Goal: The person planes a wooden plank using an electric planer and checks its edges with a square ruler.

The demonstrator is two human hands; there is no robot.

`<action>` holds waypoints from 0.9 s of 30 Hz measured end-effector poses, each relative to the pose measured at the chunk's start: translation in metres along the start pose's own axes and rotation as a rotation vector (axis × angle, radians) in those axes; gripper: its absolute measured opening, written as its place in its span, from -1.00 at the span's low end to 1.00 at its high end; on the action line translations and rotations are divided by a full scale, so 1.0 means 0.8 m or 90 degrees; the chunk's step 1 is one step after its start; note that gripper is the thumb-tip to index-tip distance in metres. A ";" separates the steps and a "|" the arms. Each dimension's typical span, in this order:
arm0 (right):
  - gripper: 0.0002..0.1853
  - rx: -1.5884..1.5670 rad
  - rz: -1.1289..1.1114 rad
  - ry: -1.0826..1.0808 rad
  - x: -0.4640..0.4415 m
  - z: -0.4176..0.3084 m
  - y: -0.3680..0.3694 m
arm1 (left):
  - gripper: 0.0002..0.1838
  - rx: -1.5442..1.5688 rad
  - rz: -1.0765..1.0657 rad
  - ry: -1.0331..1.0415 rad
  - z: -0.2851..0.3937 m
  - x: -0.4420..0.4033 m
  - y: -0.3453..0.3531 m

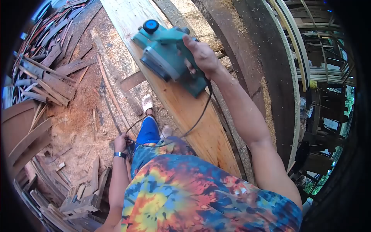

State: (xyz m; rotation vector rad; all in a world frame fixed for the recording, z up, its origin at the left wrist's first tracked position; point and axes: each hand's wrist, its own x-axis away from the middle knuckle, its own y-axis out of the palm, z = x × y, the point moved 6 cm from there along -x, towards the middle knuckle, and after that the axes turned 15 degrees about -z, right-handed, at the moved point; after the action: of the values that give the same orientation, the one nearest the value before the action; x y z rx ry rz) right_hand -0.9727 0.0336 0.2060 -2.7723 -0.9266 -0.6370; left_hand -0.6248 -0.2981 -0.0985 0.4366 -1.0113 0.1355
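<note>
My right hand (205, 56) is wrapped around the rear handle of a teal electric planer (164, 58), which has a blue-topped front knob. The planer lies over a long pale wooden plank (197, 127) and hides part of its surface. From the back of the planer a black power cord (205, 110) loops down across my front. Low on the left, beside my leg, my left hand (121, 142) is closed around this cord. A dark watch band circles that wrist.
Dark, wide boards (266, 77) dusted with shavings run along the right of the plank. Sawdust covers the floor (81, 123), where loose wood strips lie. Scrap wood (50, 77) is heaped at the left, with more offcuts (83, 197) at lower left.
</note>
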 end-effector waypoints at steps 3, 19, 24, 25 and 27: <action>-0.28 0.030 0.010 -0.037 -0.109 -0.053 -0.005 | -0.89 0.049 0.045 -0.006 0.028 0.000 -0.006; -0.28 -0.030 0.029 0.033 0.124 0.060 0.021 | -0.91 -0.054 0.072 -0.002 0.076 0.040 -0.012; -0.31 -0.093 0.033 0.019 0.390 0.195 0.064 | -0.91 -0.130 0.067 -0.033 0.010 0.042 0.002; -0.28 -0.110 0.043 0.025 0.445 0.223 0.072 | -0.94 -0.131 0.020 -0.051 -0.015 0.037 0.004; -0.17 -0.135 0.083 0.055 0.548 0.272 0.088 | -0.98 -0.142 -0.076 -0.036 -0.047 0.053 0.051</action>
State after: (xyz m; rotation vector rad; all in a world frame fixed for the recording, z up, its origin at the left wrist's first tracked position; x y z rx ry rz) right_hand -0.5395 0.2720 0.2020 -2.9303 -0.6907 -0.8729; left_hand -0.5852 -0.2496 -0.0683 0.2975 -1.0400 -0.0969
